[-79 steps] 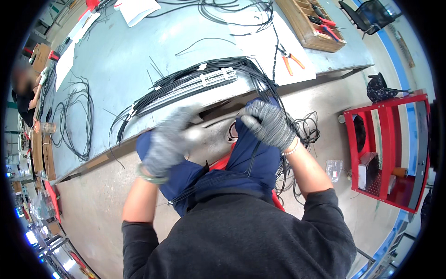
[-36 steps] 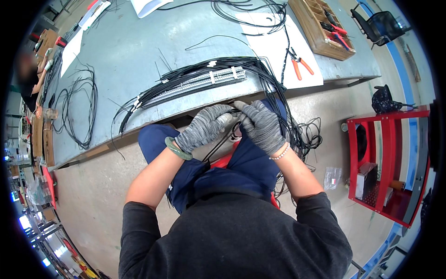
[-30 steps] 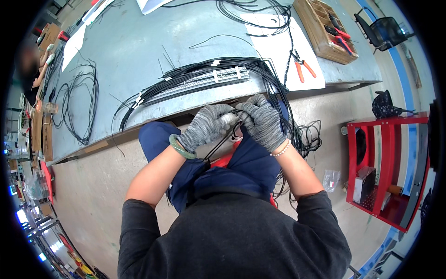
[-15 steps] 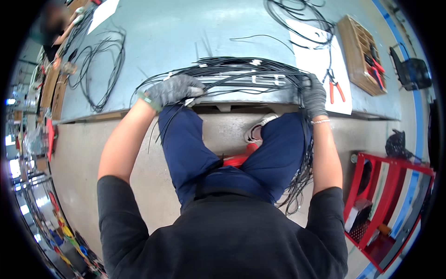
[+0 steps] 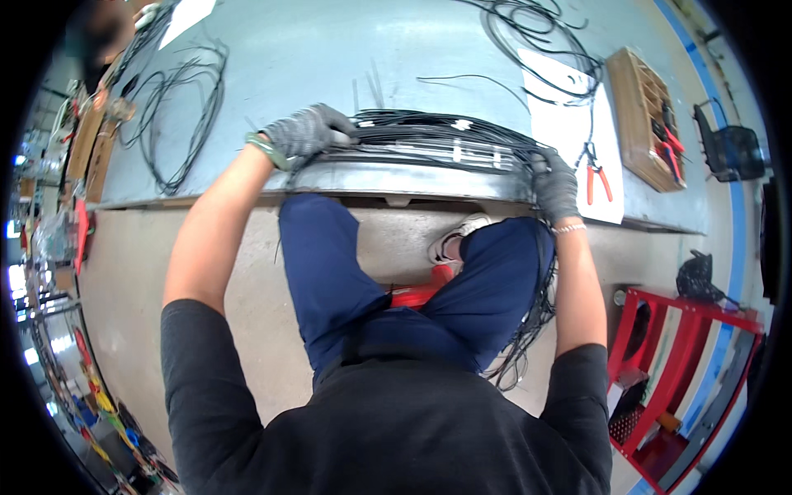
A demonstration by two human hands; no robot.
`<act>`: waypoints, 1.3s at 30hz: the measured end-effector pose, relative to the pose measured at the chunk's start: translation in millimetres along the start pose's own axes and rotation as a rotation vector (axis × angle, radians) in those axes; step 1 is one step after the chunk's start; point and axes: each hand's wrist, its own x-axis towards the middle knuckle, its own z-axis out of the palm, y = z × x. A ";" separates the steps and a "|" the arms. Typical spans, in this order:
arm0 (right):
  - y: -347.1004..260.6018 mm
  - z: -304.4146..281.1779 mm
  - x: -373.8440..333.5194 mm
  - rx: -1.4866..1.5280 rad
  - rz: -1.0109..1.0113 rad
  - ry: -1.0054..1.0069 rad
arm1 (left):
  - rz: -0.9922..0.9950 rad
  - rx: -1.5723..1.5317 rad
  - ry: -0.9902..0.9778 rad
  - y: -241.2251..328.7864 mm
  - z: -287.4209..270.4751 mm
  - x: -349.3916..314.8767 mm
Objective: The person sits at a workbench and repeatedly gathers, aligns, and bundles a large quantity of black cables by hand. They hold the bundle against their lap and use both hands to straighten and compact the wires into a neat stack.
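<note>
A long bundle of thin black cables point(image 5: 437, 126) lies along the table's near edge, with small white tags or ties on it. My left hand point(image 5: 307, 134), in a grey glove, is closed around the bundle's left end. At the other end my gloved right hand point(image 5: 553, 183) grips the same cables. From there the cables hang over the edge beside my right leg, their loose ends point(image 5: 528, 334) bunched below. Between my hands, pale strips point(image 5: 456, 151) show under the cables along the edge.
Right of my right hand lie pliers with orange handles point(image 5: 599, 183) on white paper point(image 5: 569, 136). A wooden tool box point(image 5: 648, 124) stands beyond. Coiled cables point(image 5: 177, 124) lie at left, more point(image 5: 544, 37) at the back. A red cart point(image 5: 685, 371) stands at right; another person point(image 5: 103, 33) is far left.
My left hand has moved up and slightly away from me, drawing the cable bundle's left end off my knee onto the table. The right hand keeps its hold at the other end.
</note>
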 end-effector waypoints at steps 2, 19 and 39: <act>-5.9 8.0 11.6 -0.066 -0.022 -0.110 | -0.155 -0.065 0.032 -6.1 -9.4 10.3; -27.8 -43.1 -24.3 0.272 0.051 -0.147 | -0.064 -0.024 -0.300 4.2 -13.8 -4.0; -110.0 -77.9 -95.6 0.232 -0.287 -0.026 | 0.890 0.473 0.601 123.5 136.8 -41.1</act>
